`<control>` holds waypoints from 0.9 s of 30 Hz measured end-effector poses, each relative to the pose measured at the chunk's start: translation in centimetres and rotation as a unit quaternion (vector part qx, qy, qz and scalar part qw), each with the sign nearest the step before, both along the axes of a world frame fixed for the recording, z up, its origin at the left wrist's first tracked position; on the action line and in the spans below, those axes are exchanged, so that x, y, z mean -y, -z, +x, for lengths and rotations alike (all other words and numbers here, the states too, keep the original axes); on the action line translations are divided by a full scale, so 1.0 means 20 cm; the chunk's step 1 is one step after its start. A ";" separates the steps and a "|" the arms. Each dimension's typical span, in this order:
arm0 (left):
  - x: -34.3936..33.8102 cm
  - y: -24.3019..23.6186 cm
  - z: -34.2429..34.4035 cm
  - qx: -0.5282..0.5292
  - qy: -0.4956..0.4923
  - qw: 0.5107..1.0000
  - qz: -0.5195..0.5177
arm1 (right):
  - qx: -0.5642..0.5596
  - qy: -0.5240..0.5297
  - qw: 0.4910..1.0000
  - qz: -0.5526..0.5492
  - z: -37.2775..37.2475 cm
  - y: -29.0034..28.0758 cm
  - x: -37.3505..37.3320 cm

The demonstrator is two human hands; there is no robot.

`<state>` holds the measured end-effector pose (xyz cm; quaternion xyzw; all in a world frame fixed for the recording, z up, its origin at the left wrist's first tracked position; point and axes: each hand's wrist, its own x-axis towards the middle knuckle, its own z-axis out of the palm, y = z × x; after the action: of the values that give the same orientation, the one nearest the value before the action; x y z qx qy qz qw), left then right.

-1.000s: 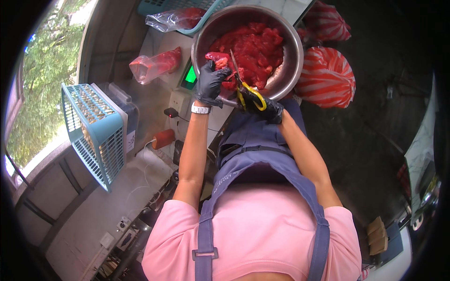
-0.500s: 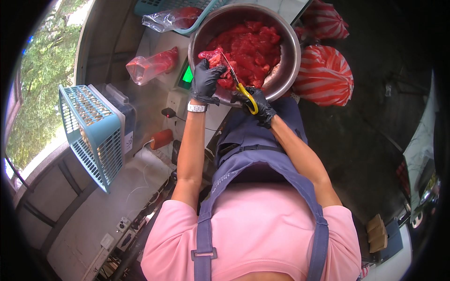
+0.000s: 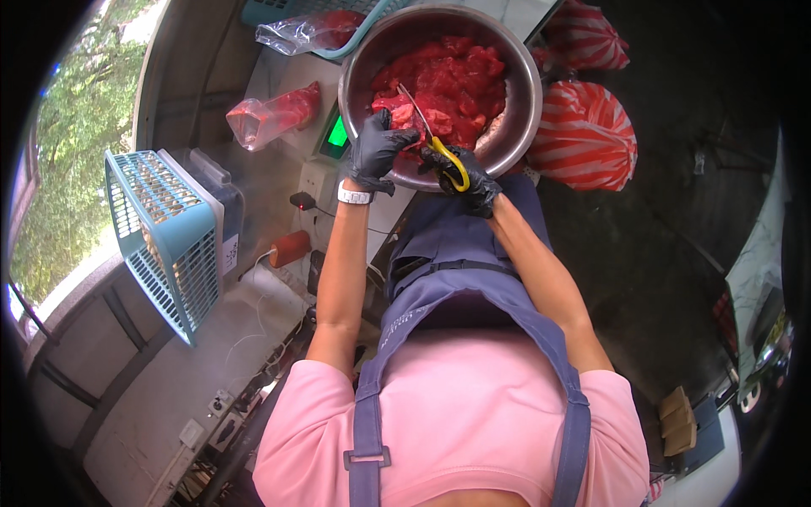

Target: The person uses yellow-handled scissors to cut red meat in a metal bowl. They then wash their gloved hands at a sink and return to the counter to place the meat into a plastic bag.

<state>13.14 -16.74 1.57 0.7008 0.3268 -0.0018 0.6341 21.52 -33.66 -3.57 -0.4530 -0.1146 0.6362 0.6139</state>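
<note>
A large metal bowl holds a heap of wet red meat pieces. My left hand, in a black glove, is at the bowl's near left rim, its fingers and thumb closed about a paler piece of meat. My right hand, also gloved in black, grips scissors by their yellow handles. The blades point up and left over the meat, beside the held piece. Part of the right hand's fingers is hidden behind the handles.
Left of the bowl are a green-lit scale display and a clear bag of red meat. Another bag lies by a blue basket. Red-striped bags stand right. A blue crate is farther left.
My left hand has lowered the meat piece and shifted slightly right. The scissors have moved a little right with my right hand, and more of their blades shows.
</note>
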 end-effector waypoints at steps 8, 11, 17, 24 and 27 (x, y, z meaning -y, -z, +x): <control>-0.03 -0.07 0.04 -0.066 0.123 0.987 0.080 | -0.091 0.056 0.994 0.026 0.03 -0.11 0.00; -0.02 -0.11 0.07 -0.111 0.162 0.971 0.138 | 0.002 0.027 1.000 -0.015 0.11 -0.07 -0.03; -0.04 -0.10 0.04 -0.065 0.144 0.976 0.150 | -0.013 0.026 0.997 -0.070 0.10 -0.12 -0.04; -0.01 -0.20 0.09 -0.142 0.205 0.935 0.254 | -0.026 0.070 0.993 -0.087 0.12 -0.14 -0.06; -0.02 -0.19 0.08 -0.112 0.178 0.941 0.265 | 0.048 0.053 0.990 -0.121 0.12 -0.13 -0.07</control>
<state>14.82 -16.41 5.38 0.8852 0.2547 -0.1064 0.3745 23.99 -32.23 -1.04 -0.5598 -0.0419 0.5892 0.5811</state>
